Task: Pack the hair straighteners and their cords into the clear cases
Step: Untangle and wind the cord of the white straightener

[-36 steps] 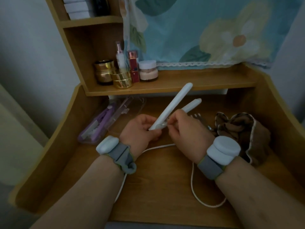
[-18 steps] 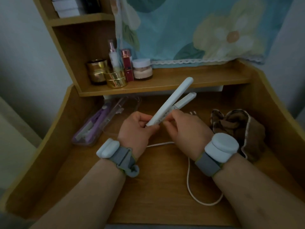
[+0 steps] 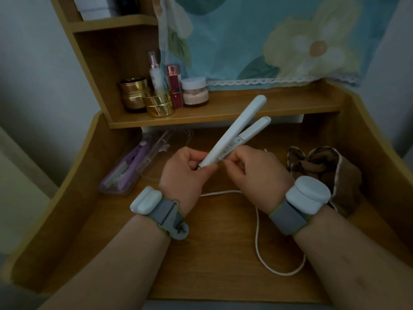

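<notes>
Both hands (image 3: 187, 173) (image 3: 257, 173) pinching white straightener (image 3: 234, 133) at hinge end, tips angled up-right; empty clear case (image 3: 165, 144) far-left.

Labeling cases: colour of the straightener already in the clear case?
Purple straightener, lying in the clear case; head view.

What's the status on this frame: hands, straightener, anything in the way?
Left hand and right hand both grip white straightener, plates apart. Cord loose on desk. Purple straightener already cased. Nothing blocking.
</notes>
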A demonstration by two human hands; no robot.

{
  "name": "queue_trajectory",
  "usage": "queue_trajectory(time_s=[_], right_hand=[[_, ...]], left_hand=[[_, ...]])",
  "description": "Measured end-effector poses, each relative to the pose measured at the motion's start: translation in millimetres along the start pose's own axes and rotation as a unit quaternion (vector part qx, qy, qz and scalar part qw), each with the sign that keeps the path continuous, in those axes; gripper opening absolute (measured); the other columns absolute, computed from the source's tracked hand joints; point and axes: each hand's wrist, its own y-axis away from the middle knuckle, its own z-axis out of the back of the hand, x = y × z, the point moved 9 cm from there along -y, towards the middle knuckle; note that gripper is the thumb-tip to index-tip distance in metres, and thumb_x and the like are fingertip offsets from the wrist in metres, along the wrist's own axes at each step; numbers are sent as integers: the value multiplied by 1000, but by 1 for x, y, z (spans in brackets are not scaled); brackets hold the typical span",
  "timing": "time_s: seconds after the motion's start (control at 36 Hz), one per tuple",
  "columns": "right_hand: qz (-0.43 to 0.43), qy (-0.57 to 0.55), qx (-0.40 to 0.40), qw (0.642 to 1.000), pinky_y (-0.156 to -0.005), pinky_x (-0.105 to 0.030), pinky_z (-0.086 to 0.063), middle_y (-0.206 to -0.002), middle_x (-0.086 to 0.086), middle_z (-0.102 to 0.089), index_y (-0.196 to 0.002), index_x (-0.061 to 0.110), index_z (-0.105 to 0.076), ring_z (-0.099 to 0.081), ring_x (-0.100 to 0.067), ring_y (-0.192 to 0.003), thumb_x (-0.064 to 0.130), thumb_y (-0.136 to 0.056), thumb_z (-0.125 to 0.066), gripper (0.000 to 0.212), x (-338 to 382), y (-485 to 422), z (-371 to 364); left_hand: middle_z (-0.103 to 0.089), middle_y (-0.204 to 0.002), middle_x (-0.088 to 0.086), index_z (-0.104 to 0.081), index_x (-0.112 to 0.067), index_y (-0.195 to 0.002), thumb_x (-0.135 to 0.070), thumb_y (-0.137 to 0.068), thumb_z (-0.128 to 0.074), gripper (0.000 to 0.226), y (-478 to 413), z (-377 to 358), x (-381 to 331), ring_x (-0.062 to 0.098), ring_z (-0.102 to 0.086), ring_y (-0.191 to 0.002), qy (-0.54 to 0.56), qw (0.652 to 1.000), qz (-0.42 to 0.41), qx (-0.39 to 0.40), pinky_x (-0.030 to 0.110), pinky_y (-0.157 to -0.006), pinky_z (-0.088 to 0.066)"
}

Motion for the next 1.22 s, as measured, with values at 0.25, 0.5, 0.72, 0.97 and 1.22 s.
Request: queue_trajectory(time_s=[0.25, 0.5, 0.72, 0.97, 1.22], right_hand=[[-16, -83, -64, 994, -56, -14, -35, -63, 12, -51, -73, 30, -52, -50, -1, -58, 29, -85, -61, 14, -6, 2, 17], [-9, -72, -72, 995, -56, -16, -35, -58, 13, -49, -68, 35, -46, -48, -2, -53, 35, -85, -56, 20, -4, 2, 12], [-24, -51, -35, 998, -62, -24, -42, -63, 7, -51, -75, 29, -50, -49, -6, -59, 35, -92, -51, 18, -4, 1, 3], [-1, -20, -29, 999, -59, -17, -38, -70, 9, -50, -87, 28, -49, -50, -4, -62, 35, -97, -45, 13, 1, 1, 1], [-1, -6, -46, 999, -62, -17, -41, -72, 10, -55, -86, 29, -53, -53, -3, -66, 33, -93, -53, 8, 1, 3, 10]], left_hand=[[-68, -81, -9, -60, -24, -95, -28, -79, -73, 21, -5, 4, 8, 0, -64, -68, 45, 999, 22, -2, 3, -53, -44], [-73, -84, -2, -61, -22, -95, -24, -77, -74, 22, -2, -4, 10, 11, -70, -76, 99, 994, 40, 34, 30, -72, -58], [-72, -84, -4, -59, -28, -89, -22, -76, -77, 23, -1, -4, 6, 9, -68, -74, 42, 999, -4, 19, 40, -75, -57], [-72, -82, -7, -60, -28, -91, -26, -76, -76, 21, -2, 0, 5, 5, -68, -72, 43, 999, 5, 9, 30, -73, -57], [-73, -80, -3, -62, -23, -92, -21, -76, -76, 21, -2, -3, 10, 9, -70, -70, 82, 996, 36, 25, 39, -75, -59]])
